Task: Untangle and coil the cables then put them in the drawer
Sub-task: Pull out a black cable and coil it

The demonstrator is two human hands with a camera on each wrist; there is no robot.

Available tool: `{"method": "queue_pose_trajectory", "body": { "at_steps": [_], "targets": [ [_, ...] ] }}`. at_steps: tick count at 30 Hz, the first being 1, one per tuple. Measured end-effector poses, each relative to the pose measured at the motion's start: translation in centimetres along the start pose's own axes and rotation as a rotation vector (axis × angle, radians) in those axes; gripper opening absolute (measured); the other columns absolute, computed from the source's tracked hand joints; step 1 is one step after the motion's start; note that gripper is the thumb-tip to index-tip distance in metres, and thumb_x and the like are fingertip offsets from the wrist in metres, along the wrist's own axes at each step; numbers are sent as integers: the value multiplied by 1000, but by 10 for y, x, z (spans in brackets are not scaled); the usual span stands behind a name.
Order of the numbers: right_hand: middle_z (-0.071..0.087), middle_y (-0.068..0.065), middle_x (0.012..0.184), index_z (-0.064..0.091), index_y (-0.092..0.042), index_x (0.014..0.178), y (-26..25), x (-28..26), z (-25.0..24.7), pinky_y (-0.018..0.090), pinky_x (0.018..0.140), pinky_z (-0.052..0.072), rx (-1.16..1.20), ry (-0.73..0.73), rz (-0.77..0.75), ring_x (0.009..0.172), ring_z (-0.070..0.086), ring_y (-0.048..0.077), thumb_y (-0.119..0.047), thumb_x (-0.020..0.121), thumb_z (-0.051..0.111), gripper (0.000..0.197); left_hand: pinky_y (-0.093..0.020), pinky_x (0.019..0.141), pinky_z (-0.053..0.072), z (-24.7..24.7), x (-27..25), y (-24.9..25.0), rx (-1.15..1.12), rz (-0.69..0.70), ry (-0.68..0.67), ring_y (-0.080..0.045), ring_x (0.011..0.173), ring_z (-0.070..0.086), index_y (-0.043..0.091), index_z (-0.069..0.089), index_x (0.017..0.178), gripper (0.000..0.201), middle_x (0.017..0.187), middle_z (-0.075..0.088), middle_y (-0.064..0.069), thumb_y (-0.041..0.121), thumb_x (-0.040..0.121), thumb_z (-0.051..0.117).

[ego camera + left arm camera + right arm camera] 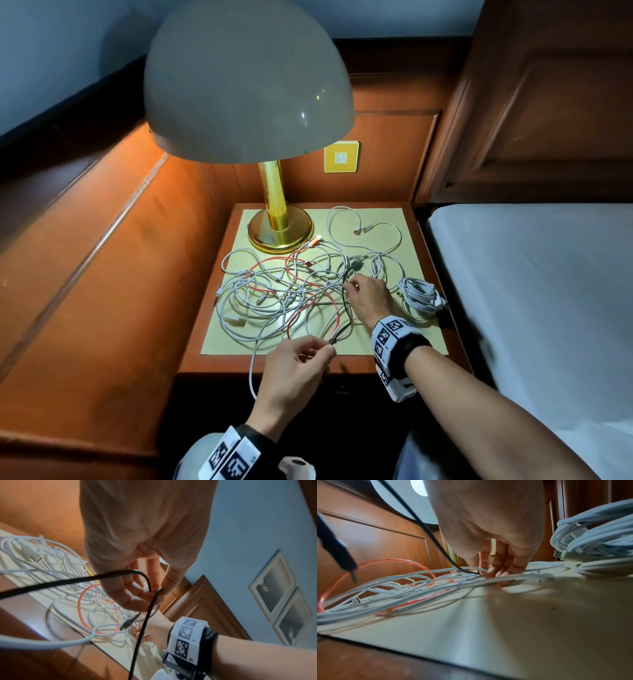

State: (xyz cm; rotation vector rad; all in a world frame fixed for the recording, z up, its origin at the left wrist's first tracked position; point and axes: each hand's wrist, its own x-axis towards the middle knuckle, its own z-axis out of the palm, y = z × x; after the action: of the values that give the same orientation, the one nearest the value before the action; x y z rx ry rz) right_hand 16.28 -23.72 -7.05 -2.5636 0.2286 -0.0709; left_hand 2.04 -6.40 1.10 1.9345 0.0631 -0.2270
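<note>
A tangle of white cables (270, 294) (51, 561) (402, 586) with a red cable (295, 266) (79, 605) (393, 561) threaded through it covers the yellow mat (246, 219) on the nightstand. A thin black cable (345, 308) (68, 580) (426, 530) rises out of the pile. My left hand (329, 347) (157, 595) pinches it near its plug (126, 624) at the mat's front edge. My right hand (349, 287) (481, 572) pinches the same cable farther back, fingertips down among the white strands. A coiled white cable (419, 294) (599, 534) lies at the mat's right edge.
A brass lamp (281, 229) with a big grey shade (246, 78) stands at the back left of the nightstand. A white-sheeted bed (531, 274) borders the right side. An orange padded bench (102, 274) runs along the left. One white cable hangs over the front edge (251, 373).
</note>
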Motion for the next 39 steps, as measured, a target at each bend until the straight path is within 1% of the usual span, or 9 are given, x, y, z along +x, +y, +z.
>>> {"method": "queue_pose_trajectory", "body": {
  "at_steps": [4,8,13,20,23,26,31,37,39],
  "targets": [
    [70,10,87,67,-12,89,0,2,0,39,72,55,13,-8,20,79,62,29,-34,98,59,25,-29,66,48,-9,-14,8,-54,-11,-52,-10,62,60,16,75,72,17,68,71,-4,21,87,71],
    [71,11,93,67,-10,94,0,3,-5,37,77,53,53,-61,41,89,63,31,-33,97,60,25,-28,66,49,-15,-27,11,-90,-23,-78,-10,60,59,13,74,73,14,63,67,-1,15,86,71],
    [64,8,95,55,-11,100,2,-4,-20,40,80,51,80,-199,48,91,60,29,-37,94,61,27,-30,67,51,-15,-40,9,-102,-22,-123,-12,63,61,13,75,76,11,68,70,-8,15,86,72],
    [56,11,114,73,-3,88,0,-18,-24,33,94,37,2,-331,45,121,44,23,-50,91,65,47,-28,69,50,-13,-51,1,-99,-39,-105,-8,64,60,16,77,78,10,66,69,0,19,87,73],
    [55,12,123,76,-7,92,0,-25,-23,33,101,35,4,-322,30,127,39,25,-47,92,65,41,-27,71,50,-12,-52,-3,-76,-44,-100,-6,66,61,18,78,79,9,69,71,3,22,87,74],
    [62,9,120,78,-12,89,-1,-32,-19,37,103,38,36,-300,27,130,43,27,-36,92,65,27,-27,72,51,-11,-53,-5,-56,-36,-82,-4,66,61,21,78,78,9,69,71,6,24,86,75],
    [51,9,135,75,-22,92,-6,-46,-16,48,113,30,-53,-348,21,136,34,28,-48,92,61,30,-31,73,53,-11,-57,-7,-21,-22,-90,-4,67,61,23,78,77,10,70,72,7,26,86,74],
    [66,6,115,73,-24,80,-6,-48,-10,43,102,38,115,-269,67,123,45,27,-62,89,57,42,-37,76,56,-10,-62,-8,-6,-24,-89,-5,70,64,24,78,76,11,72,73,7,26,86,74],
    [67,2,112,75,-23,85,-9,-49,-10,38,93,33,70,-281,58,122,47,26,-52,88,64,31,-38,77,57,-8,-62,-7,-5,-22,-88,-5,69,64,23,78,76,11,73,74,5,25,86,73]
  ]
}}
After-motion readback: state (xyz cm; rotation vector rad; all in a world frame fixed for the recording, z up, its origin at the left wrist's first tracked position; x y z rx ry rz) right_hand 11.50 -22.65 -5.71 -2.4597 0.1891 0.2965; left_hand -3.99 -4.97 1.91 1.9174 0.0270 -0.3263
